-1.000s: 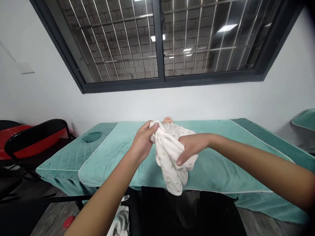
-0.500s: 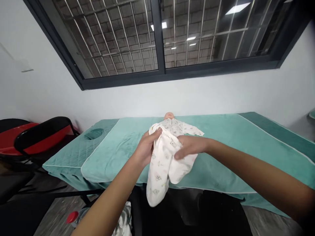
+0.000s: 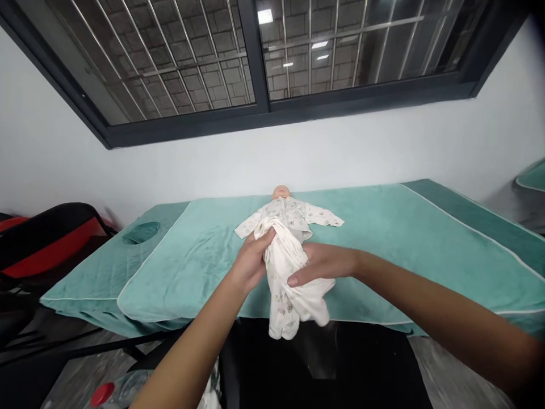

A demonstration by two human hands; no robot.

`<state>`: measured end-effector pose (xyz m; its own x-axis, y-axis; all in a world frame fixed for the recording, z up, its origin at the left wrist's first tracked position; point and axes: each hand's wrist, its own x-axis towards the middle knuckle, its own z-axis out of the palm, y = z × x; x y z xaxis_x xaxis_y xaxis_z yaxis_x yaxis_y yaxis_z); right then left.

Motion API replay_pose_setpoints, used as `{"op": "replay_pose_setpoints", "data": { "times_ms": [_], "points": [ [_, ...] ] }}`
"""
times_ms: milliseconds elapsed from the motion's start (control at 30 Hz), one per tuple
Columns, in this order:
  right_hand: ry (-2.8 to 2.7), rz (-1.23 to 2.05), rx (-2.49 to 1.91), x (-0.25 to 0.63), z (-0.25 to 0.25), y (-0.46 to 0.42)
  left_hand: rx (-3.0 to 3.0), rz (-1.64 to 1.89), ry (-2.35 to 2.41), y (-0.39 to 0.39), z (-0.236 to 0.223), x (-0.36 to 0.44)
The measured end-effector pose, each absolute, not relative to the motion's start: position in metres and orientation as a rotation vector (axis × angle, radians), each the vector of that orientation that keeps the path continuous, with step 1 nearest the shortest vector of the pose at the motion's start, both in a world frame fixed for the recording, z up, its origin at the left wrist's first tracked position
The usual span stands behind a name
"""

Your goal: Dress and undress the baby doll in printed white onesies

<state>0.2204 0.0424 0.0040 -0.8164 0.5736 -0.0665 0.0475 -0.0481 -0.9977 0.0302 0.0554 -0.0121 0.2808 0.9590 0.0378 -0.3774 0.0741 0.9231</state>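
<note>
White baby trousers [image 3: 283,309] with a small print hang in front of me, bunched at the waistband, their legs pointing down. My left hand [image 3: 252,258] grips the gathered waistband between thumb and fingers. Lower on the right side, my right hand [image 3: 321,264] is closed on the fabric, its thumb lying across the front and its fingers hidden behind. Beyond them a baby doll [image 3: 281,192] lies on its back on the bed, in a printed white top [image 3: 293,211] with both sleeves spread outward. The trousers cover the doll's lower part from my view.
The padded bed [image 3: 374,238] has a teal cover and a face hole [image 3: 141,233] at its left end. A barred window [image 3: 264,108] is in the wall behind. Black and red chairs [image 3: 51,238] stand left. Below are a black seat [image 3: 332,363] and a red-capped bottle [image 3: 102,393].
The trousers have become more bunched and twisted, and their legs have drawn closer together. My right thumb has slid lower and left. The view has shifted, showing both of the doll's sleeves.
</note>
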Motion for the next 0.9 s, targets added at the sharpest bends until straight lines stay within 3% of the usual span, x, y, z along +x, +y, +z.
{"op": "replay_pose_setpoints", "data": {
  "times_ms": [267, 433, 667, 800, 900],
  "points": [
    [-1.172, 1.845, -0.587, 0.217, -0.038, 0.044, 1.192, 0.559, 0.806, 0.044, -0.033, -0.001],
    [-1.109, 1.922, -0.761, 0.204, -0.101, 0.02, 1.303, 0.619, 1.018, 0.048, -0.062, -0.006],
    [-1.275, 1.287, -1.185, 0.211, -0.185, 0.021, 1.804, 0.513, 1.305, 0.058, -0.116, 0.019],
    [-1.571, 1.116, -1.311, 0.216, -0.191, 0.027, 1.81, 0.454, 1.3, 0.063, -0.119, 0.025],
    [-1.475, 1.108, -1.229, 0.218, -0.188, 0.031, 1.599, 0.485, 1.182, 0.065, -0.116, 0.025]
  ]
}}
